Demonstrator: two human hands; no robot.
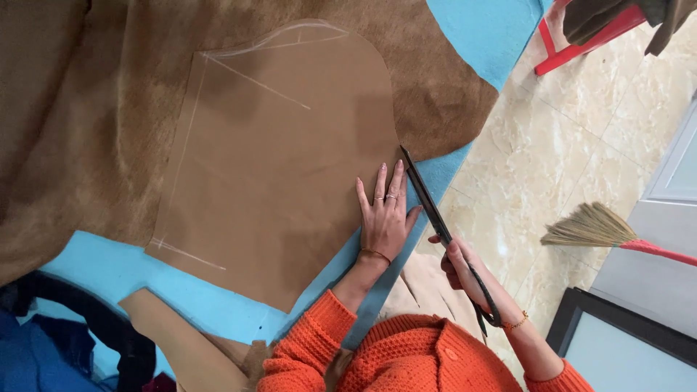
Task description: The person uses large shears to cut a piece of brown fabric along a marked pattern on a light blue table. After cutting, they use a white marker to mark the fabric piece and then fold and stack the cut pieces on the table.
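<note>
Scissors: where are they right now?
Head view, right of centre: the scissors are in the right hand, blades along the right edge of the brown paper pattern, beside the left hand lying flat on it.

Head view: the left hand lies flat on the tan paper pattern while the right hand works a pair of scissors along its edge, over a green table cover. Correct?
Not quite. The head view shows the table cover is blue, not green. The rest holds: the left hand lies flat on the tan paper pattern, and the right hand works the scissors along its edge.
</note>
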